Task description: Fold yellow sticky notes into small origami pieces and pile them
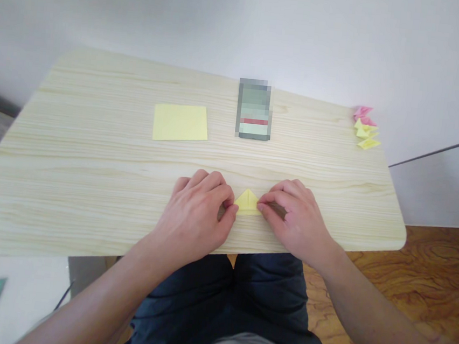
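Note:
A small piece of folded yellow paper (247,202) with a pointed top and a straight lower edge is at the table's near side. My left hand (203,210) pinches its left corner between thumb and fingers. On the opposite side, my right hand (296,216) grips the right corner in the same way. A vertical crease runs down the paper's middle. My fingertips cover both of its side corners.
On the pale wooden table (103,176) lies a flat stack of yellow paper (180,123). A phone-like device (254,109), its screen blurred, lies at the back. Folded pink paper (365,115) and yellow paper pieces (366,132) sit by the right edge. A white wall (307,39) stands behind.

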A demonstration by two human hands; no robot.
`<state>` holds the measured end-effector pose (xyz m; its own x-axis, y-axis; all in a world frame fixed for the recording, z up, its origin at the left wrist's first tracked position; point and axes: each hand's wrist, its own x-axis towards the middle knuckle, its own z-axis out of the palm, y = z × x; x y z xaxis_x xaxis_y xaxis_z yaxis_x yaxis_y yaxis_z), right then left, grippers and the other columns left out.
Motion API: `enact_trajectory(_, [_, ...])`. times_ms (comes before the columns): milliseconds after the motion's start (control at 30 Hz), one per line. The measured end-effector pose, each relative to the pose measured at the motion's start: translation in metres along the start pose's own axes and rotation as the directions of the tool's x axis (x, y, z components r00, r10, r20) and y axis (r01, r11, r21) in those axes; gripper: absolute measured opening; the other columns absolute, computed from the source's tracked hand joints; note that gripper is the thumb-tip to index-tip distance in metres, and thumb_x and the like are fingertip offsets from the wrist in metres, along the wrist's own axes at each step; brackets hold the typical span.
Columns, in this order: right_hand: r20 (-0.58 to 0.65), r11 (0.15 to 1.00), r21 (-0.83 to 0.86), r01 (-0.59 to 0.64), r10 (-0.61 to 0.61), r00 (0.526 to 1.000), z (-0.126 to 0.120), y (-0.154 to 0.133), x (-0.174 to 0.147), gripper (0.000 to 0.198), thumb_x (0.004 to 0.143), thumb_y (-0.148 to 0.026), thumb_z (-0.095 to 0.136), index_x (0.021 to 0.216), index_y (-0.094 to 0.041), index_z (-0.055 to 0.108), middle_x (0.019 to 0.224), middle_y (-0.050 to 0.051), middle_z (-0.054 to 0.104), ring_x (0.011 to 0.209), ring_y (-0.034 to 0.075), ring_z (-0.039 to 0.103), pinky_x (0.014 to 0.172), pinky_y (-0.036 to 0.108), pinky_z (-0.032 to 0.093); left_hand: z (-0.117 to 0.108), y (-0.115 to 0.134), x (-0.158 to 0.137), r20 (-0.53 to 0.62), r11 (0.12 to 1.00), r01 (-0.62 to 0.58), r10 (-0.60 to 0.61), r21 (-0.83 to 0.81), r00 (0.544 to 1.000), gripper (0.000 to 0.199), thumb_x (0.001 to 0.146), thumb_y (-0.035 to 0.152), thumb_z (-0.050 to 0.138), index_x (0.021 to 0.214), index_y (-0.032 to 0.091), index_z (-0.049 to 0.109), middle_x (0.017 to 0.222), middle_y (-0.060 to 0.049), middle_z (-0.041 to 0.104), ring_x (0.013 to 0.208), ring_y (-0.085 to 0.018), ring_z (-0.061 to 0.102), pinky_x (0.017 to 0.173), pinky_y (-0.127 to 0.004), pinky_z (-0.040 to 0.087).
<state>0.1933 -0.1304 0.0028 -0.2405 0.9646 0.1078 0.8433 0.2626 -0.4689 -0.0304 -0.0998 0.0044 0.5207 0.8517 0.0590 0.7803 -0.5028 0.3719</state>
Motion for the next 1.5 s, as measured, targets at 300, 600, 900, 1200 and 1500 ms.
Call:
enact_trajectory(300, [0.001, 0.999, 0.035, 0.019, -0.019, 1.0, 0.0, 0.003, -0.003, 0.01, 0.091, -0.032, 0.073, 0.099, -0.025, 0.072, 0.102, 0.004, 0.069, 0.101, 0.025, 0.059, 0.088, 0.043, 0.043, 0.001, -0.001, 0.004, -0.003, 1.0, -0.015, 0.015, -0.013, 1.0, 0.011, 0.092, 0.029, 0.058, 0.083, 0.022, 0.06, 0.096, -0.006, 0.062, 0.099, -0.028, 0.053, 0.082, -0.046, 0.041])
enact_trajectory(600, [0.07, 0.999, 0.051, 0.006, -0.01, 0.998, -0.005, 0.005, 0.003, 0.005, 0.091, -0.03, 0.073, 0.093, -0.025, 0.073, 0.096, 0.003, 0.07, 0.099, 0.024, 0.059, 0.087, 0.041, 0.043, 0.005, 0.005, 0.005, -0.027, 0.986, -0.103, 0.101, -0.128, 0.995, 0.01, 0.096, 0.028, 0.057, 0.095, 0.024, 0.066, 0.108, -0.004, 0.067, 0.106, -0.026, 0.054, 0.091, -0.046, 0.041])
enact_trajectory(900, [0.101, 1.0, 0.019, 0.012, -0.013, 0.995, -0.007, 0.004, 0.004, 0.009, 0.093, -0.034, 0.07, 0.093, -0.025, 0.072, 0.095, 0.004, 0.069, 0.099, 0.025, 0.058, 0.087, 0.041, 0.042, 0.008, 0.005, 0.009, -0.053, 0.989, -0.076, 0.07, -0.125, 0.996, 0.01, 0.096, 0.028, 0.06, 0.09, 0.024, 0.068, 0.104, -0.002, 0.068, 0.103, -0.025, 0.055, 0.089, -0.045, 0.041])
enact_trajectory(1200, [0.089, 1.0, 0.028, 0.009, -0.012, 0.996, -0.005, 0.005, 0.002, 0.008, 0.092, -0.034, 0.072, 0.093, -0.026, 0.073, 0.094, 0.004, 0.071, 0.098, 0.025, 0.059, 0.086, 0.041, 0.043, 0.011, 0.0, 0.009, -0.064, 0.983, -0.101, 0.092, -0.156, 0.994, 0.011, 0.096, 0.028, 0.061, 0.092, 0.024, 0.07, 0.105, -0.005, 0.069, 0.103, -0.026, 0.055, 0.089, -0.045, 0.041])
enact_trajectory(1500, [0.134, 0.995, 0.093, 0.021, -0.034, 0.99, -0.007, 0.015, 0.007, 0.006, 0.092, -0.026, 0.07, 0.093, -0.027, 0.076, 0.093, 0.002, 0.072, 0.095, 0.022, 0.06, 0.087, 0.04, 0.044, 0.007, -0.01, 0.008, -0.028, 0.967, -0.159, 0.156, -0.201, 0.987, 0.016, 0.1, 0.026, 0.054, 0.097, 0.026, 0.071, 0.11, -0.002, 0.069, 0.104, -0.023, 0.055, 0.094, -0.043, 0.041])
